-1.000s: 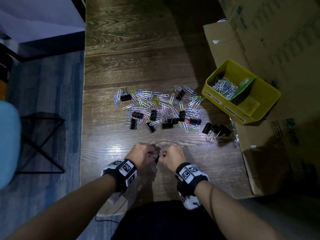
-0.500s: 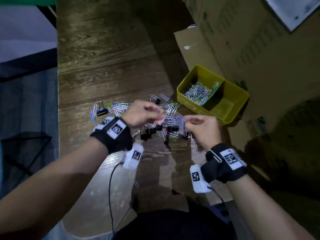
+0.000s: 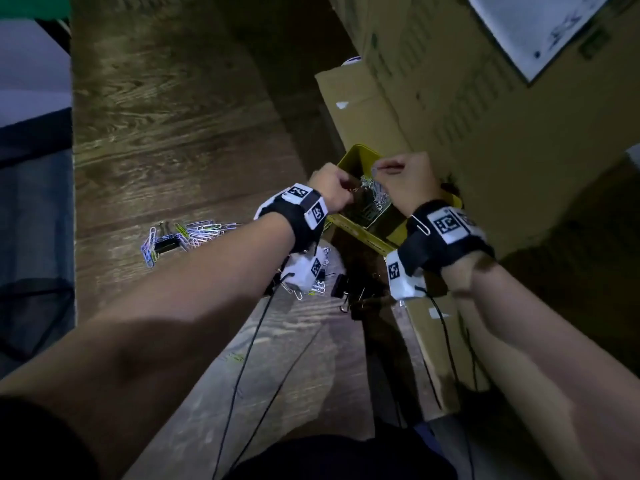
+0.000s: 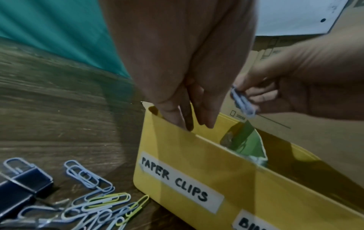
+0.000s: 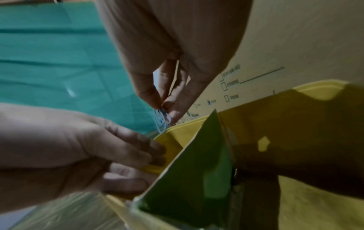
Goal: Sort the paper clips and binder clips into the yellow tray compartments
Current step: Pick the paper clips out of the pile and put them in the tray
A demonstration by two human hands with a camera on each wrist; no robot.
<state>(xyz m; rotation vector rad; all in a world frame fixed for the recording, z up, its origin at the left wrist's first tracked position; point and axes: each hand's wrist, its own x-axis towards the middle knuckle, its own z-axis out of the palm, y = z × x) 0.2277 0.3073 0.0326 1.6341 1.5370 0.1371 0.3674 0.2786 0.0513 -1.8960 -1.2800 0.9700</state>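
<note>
From the head view, both hands are being held over the yellow tray (image 3: pixel 349 221), which is sitting against a cardboard box (image 3: pixel 485 140). The right hand (image 3: pixel 405 183) is the nearer to the far wall of the paper-clip compartment, and a pale blue paper clip (image 3: pixel 375 172) is being pinched at its fingertips. A heap of silver clips is lying directly beneath. What the left hand (image 3: pixel 330 188) holds is being hidden by its own knuckles — it cannot be told here. Loose clips (image 3: pixel 194 232) and black binder clips (image 3: pixel 341 285) are still lying unsorted on the wooden table (image 3: pixel 180 140).

From the left wrist view, the left hand's fingers (image 4: pixel 204 115) are being held straight and pressed together, pointing down into the end labelled PAPER CLIPS; nothing is seen between them. The blue clip is hanging just beside them, long axis tilted downward.

From the right wrist view, the pinch is being shown plainly — thumb and forefinger (image 5: pixel 177 101) are closing on the clip's upper end, its length dangling above the rim. The green divider (image 5: pixel 197 163) is standing to the right, so a release is judged to land on the paper-clip side.
</note>
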